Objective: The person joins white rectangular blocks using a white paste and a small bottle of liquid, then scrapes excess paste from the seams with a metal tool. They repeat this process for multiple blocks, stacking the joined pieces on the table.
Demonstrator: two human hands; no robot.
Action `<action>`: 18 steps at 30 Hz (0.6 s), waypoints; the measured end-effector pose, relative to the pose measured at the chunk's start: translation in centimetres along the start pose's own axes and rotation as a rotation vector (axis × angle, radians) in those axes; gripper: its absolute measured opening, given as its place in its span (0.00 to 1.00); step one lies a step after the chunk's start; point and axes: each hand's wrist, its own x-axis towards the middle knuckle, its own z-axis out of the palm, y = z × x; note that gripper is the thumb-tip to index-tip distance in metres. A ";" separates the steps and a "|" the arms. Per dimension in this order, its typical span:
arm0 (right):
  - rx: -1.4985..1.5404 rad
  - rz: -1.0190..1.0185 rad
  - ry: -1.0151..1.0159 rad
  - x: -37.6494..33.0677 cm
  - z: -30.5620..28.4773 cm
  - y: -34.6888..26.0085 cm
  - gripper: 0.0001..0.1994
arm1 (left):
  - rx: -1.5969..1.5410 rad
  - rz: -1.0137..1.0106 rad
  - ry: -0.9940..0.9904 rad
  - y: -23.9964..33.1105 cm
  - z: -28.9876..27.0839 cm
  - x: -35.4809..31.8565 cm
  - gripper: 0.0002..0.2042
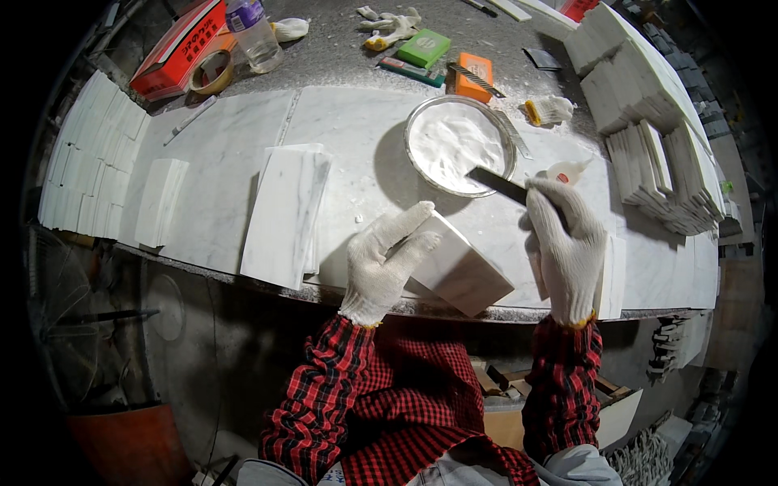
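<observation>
My left hand [387, 263], in a white knit glove, grips a pale marble tile [466, 279] by its upper left edge. The tile is tilted near the front edge of the worktable, with a shadow across its lower part. My right hand [569, 247], gloved too, is closed round a dark, flat, narrow blade, like a putty knife [501, 186]. Its tip reaches over the near right rim of a round bowl [411, 162]. White paste or powder [454, 138] with an uneven surface fills the bowl; which it is I cannot tell.
Tile stacks stand at the left [89, 170] and right [648, 89]. Loose marble tiles [284, 215] lie left of my left hand. Behind the bowl are an orange box [474, 73], a green box [424, 49] and gloves [393, 31]. A bottle [255, 40] and tape roll [212, 73] stand back left.
</observation>
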 end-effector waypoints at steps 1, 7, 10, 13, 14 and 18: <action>0.002 -0.051 0.026 0.7 0.4 0.7 0.10 | 0.018 0.004 0.003 -0.1 -0.1 0.0 0.19; -0.412 -0.324 0.016 3.8 2.4 3.6 0.13 | -0.072 -0.030 0.041 0.1 0.5 0.1 0.18; -0.305 -0.194 0.037 2.9 1.3 4.0 0.14 | -0.020 0.013 0.047 -0.2 0.5 0.3 0.17; 0.040 -0.009 0.229 0.6 -1.6 4.0 0.14 | 0.001 0.077 0.057 -0.9 0.4 0.4 0.17; -0.053 -0.044 0.294 1.0 -3.2 6.5 0.14 | -0.003 0.101 0.059 -1.0 0.4 0.4 0.16; -0.380 -0.069 0.371 1.4 -6.4 8.9 0.24 | 0.028 0.028 0.033 -0.8 0.3 0.4 0.18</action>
